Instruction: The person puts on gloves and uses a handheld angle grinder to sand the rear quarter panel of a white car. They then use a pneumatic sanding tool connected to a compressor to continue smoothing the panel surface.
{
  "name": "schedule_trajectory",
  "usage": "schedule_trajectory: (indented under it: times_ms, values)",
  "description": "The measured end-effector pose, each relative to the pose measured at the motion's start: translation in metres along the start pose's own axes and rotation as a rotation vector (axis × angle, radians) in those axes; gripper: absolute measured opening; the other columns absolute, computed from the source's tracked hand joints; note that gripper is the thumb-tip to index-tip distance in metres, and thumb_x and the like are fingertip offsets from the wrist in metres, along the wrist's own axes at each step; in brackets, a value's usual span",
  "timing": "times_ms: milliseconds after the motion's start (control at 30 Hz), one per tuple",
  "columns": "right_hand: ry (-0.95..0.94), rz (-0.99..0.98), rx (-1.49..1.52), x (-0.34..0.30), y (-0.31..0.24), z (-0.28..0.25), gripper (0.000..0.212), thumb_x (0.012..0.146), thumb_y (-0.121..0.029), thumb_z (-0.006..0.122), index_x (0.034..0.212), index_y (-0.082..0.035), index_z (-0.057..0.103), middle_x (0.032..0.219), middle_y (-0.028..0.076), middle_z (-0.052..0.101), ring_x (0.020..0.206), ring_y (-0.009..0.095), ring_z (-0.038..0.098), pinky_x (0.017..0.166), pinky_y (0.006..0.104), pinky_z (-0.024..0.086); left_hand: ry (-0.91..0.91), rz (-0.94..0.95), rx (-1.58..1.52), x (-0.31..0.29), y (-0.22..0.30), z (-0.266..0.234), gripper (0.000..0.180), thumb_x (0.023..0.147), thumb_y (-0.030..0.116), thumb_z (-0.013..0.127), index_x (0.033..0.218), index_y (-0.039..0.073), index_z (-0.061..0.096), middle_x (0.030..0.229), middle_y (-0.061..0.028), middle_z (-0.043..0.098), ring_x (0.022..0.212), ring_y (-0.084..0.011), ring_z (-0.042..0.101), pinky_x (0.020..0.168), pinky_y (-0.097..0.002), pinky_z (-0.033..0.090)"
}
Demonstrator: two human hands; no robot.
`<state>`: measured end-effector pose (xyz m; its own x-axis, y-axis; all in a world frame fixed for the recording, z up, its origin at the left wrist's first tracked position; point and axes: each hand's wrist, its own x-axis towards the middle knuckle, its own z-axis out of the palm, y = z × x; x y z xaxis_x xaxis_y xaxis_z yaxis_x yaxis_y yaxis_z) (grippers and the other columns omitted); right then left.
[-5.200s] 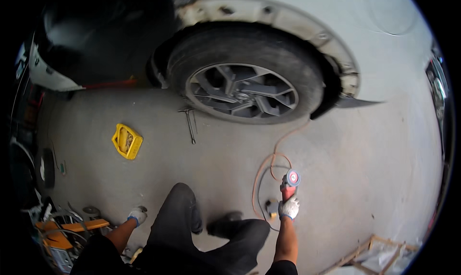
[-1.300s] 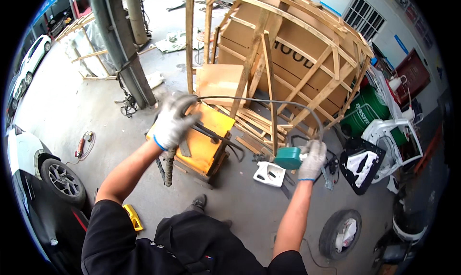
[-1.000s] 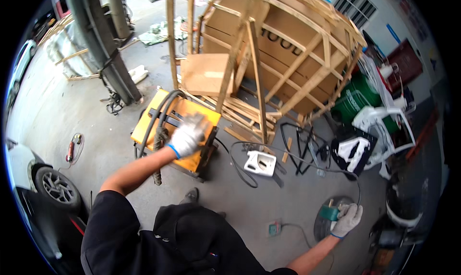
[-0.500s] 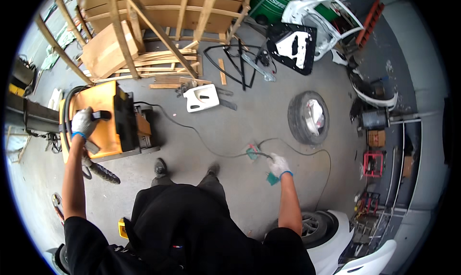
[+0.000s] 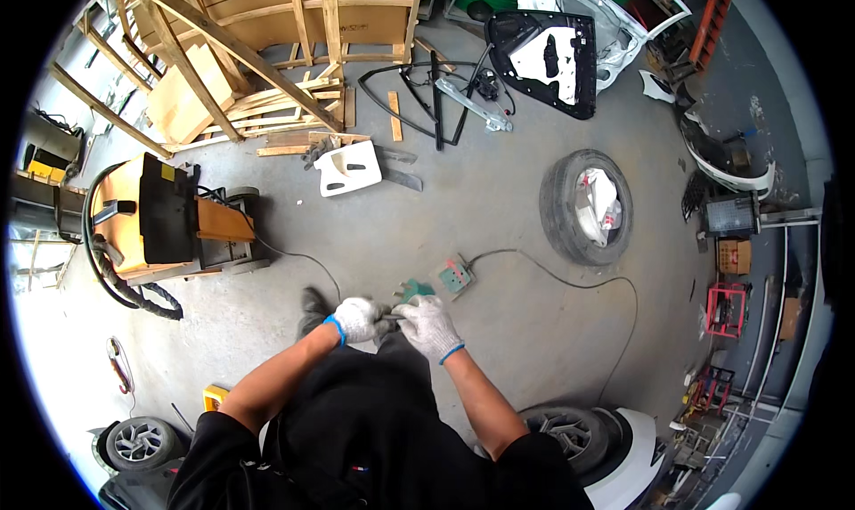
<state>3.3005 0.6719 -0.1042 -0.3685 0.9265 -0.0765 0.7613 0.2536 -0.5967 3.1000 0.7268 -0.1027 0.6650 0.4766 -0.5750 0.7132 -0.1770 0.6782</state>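
My left hand [image 5: 361, 320], in a white knit glove with a blue cuff, is closed on a dark cable [image 5: 390, 318] in front of my body. Close beside it, my gloved right hand [image 5: 429, 326] is closed on the same cable. A green plug [image 5: 416, 289] shows just beyond the fingers of the right hand. The cable runs left to a yellow and black wheeled machine [image 5: 160, 212], which has a black handle on top and a thick hose. On the floor past my hands lies a green socket box [image 5: 455, 277] with red parts.
From the socket box a thin cord [image 5: 570, 283] curves right across the floor. A tire [image 5: 559, 209] with white stuff inside lies further right. Ahead are a white plastic part [image 5: 349, 169], a black door panel [image 5: 545, 65] and wooden framing [image 5: 258, 60]. A car wheel [image 5: 570, 434] stands near right.
My left hand has let go of the machine's handle and come right to the cable. My right hand has drawn the cable and plug left toward my body. The view has shifted.
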Motion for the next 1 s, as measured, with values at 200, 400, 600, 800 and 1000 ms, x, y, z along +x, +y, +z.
schedule_trajectory:
  times_ms: [200, 400, 600, 800, 1000]
  values:
    - [-0.113, 0.846, 1.336, -0.030, 0.126, 0.041, 0.045, 0.095, -0.043, 0.055, 0.122, -0.009, 0.064, 0.108, 0.006, 0.069, 0.094, 0.020, 0.067, 0.079, 0.0309, 0.052, 0.113, 0.098, -0.014, 0.040, 0.022, 0.040, 0.030, 0.094, 0.034, 0.055, 0.111, 0.012, 0.064, 0.091, -0.0184, 0.067, 0.089, -0.0397, 0.064, 0.077, -0.0507, 0.050]
    - [-0.453, 1.085, 1.944, -0.034, 0.211, 0.126, 0.062, 0.094, -0.069, 0.039, 0.128, -0.022, 0.062, 0.113, 0.005, 0.070, 0.099, 0.021, 0.068, 0.071, 0.0431, 0.056, -0.126, 0.107, 0.198, 0.106, 0.014, 0.092, 0.022, 0.089, 0.027, 0.054, 0.099, 0.011, 0.065, 0.079, -0.0148, 0.068, 0.078, -0.0367, 0.068, 0.066, -0.0511, 0.052]
    - [-0.260, 1.288, 1.736, -0.019, 0.289, 0.181, 0.048, 0.092, -0.058, 0.051, 0.112, -0.017, 0.068, 0.102, 0.006, 0.071, 0.088, 0.018, 0.069, 0.063, 0.0405, 0.053, -0.253, -0.151, 0.250, 0.162, -0.023, 0.124, 0.029, 0.092, 0.032, 0.049, 0.102, 0.011, 0.066, 0.080, -0.0149, 0.070, 0.079, -0.0350, 0.068, 0.072, -0.0459, 0.053]
    - [0.363, 1.536, 0.401, -0.040, 0.457, 0.283, 0.089, 0.076, -0.060, 0.069, 0.140, -0.008, 0.036, 0.120, 0.032, 0.054, 0.101, 0.044, 0.063, 0.076, 0.0539, 0.054, -0.127, -0.267, 0.418, 0.231, -0.188, 0.156, 0.026, 0.084, 0.025, 0.060, 0.106, 0.012, 0.064, 0.098, -0.0119, 0.070, 0.103, -0.0310, 0.064, 0.110, -0.0550, 0.031]
    - [0.297, 1.589, 0.047, -0.039, 0.570, 0.344, 0.100, 0.077, -0.061, 0.068, 0.148, -0.008, 0.021, 0.125, 0.033, 0.045, 0.097, 0.048, 0.062, 0.074, 0.0566, 0.053, -0.156, -0.272, 0.456, 0.325, -0.242, 0.192, 0.027, 0.087, 0.019, 0.055, 0.112, 0.011, 0.062, 0.106, -0.0112, 0.068, 0.106, -0.0315, 0.063, 0.110, -0.0522, 0.032]
